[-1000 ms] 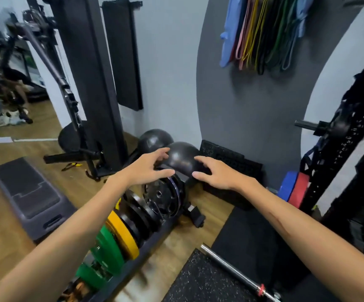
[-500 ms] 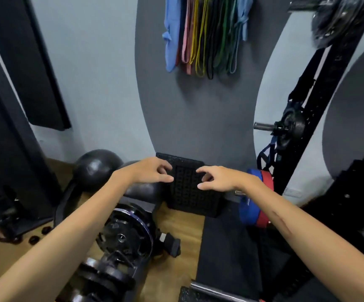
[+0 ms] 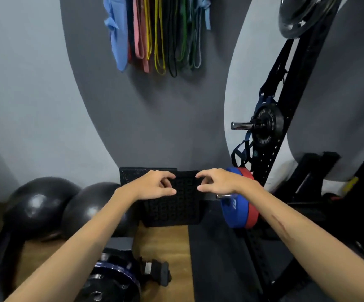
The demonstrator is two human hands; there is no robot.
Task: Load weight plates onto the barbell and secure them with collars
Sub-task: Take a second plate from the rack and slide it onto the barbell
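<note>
My left hand (image 3: 155, 185) and my right hand (image 3: 219, 182) are held out in front of me at mid-height, fingers loosely curled and apart, holding nothing. Just right of my right hand, a blue plate (image 3: 234, 211) and a red plate (image 3: 251, 214) sit together on a low peg of the black rack upright (image 3: 285, 118). A small black plate (image 3: 267, 125) hangs on a higher chrome peg. Dark plates on a floor rack (image 3: 111, 280) lie below my left forearm. No barbell or collar is visible.
Two black exercise balls (image 3: 39, 203) rest on the wooden floor at left. A black perforated mat (image 3: 172, 205) leans on the wall behind my hands. Coloured resistance bands (image 3: 155, 33) hang above. Another plate (image 3: 300, 16) sits high on the rack.
The view has swung right, from the floor plate rack toward the wall and rack upright. Both hands stay raised and empty, now in front of the leaning mat; the barbell end has left view.
</note>
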